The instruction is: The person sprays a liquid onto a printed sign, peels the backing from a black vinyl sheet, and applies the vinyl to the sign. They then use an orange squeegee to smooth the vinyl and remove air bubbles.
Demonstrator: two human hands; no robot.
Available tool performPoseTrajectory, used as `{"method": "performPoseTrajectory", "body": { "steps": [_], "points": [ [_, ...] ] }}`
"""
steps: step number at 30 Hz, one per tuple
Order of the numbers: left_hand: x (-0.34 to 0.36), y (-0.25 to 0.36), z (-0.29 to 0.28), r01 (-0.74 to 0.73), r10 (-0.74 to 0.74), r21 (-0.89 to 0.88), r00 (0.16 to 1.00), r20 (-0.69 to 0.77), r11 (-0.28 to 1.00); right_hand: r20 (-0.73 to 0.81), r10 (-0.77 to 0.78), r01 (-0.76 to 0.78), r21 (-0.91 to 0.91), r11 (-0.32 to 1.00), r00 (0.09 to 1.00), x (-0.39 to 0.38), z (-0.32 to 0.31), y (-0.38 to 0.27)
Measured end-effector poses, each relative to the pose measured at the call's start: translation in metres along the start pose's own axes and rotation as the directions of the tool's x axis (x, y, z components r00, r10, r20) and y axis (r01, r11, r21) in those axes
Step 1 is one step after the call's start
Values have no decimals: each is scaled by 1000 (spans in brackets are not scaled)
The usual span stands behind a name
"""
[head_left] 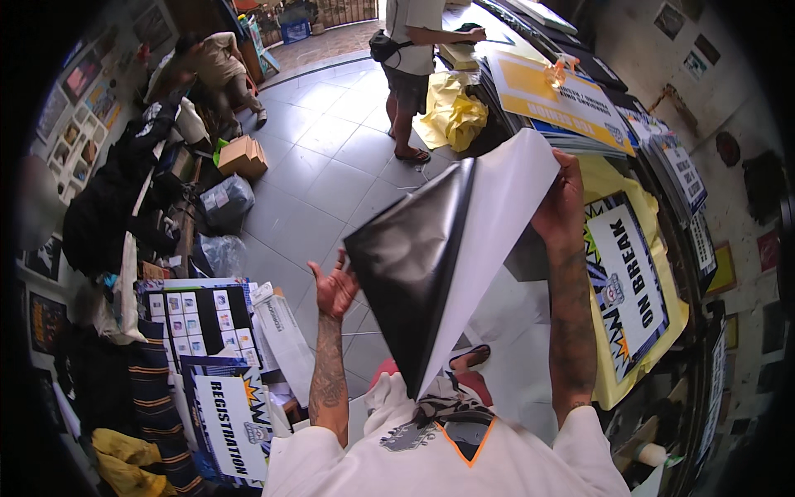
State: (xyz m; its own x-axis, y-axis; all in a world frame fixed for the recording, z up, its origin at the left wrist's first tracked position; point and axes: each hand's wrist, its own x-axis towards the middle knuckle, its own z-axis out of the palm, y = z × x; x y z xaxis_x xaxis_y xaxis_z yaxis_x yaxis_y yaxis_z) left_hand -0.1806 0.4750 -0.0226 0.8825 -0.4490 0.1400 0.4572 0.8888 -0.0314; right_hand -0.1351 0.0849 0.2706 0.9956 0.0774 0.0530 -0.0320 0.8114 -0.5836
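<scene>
A large flexible sheet (414, 240), glossy black on one face and white on the other, hangs folded in front of my chest, its point toward my shirt. My right hand (563, 199) grips its upper right edge, thumb and fingers closed on the white side. Beside the black left corner is my left hand (335, 287), palm up, with thumb and fingers spread. Its fingertips come close to the sheet's edge; whether they touch it I cannot tell.
Printed sign boards on yellow wrapping (675, 319) lie at my right, near a stacked yellow-and-white board (551, 99). A lettered board (228, 422) stands at lower left. One person (410, 66) stands ahead; another (219, 70) sits far left, near a cardboard box (242, 157).
</scene>
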Motion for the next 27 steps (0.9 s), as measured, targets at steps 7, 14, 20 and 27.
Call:
{"method": "performPoseTrajectory", "body": {
  "steps": [7, 14, 20, 27],
  "points": [
    [-20, -130, 33, 285, -221, 224, 936, -273, 932, 44, -2, 7, -99, 995, 999, 6, 16, 17],
    [-17, -179, 35, 503, -438, 60, 799, -411, 862, -186, -58, 36, -119, 992, 981, -3, -2, 8],
    [2, -144, 83, 268, 74, 438, 780, -621, 858, -378, -289, 199, -258, 945, 880, -28, -65, -15],
    [26, -134, 106, 304, 375, 853, 798, -471, 425, -529, -421, 96, -535, 840, 737, -113, -165, 72]
  ]
}}
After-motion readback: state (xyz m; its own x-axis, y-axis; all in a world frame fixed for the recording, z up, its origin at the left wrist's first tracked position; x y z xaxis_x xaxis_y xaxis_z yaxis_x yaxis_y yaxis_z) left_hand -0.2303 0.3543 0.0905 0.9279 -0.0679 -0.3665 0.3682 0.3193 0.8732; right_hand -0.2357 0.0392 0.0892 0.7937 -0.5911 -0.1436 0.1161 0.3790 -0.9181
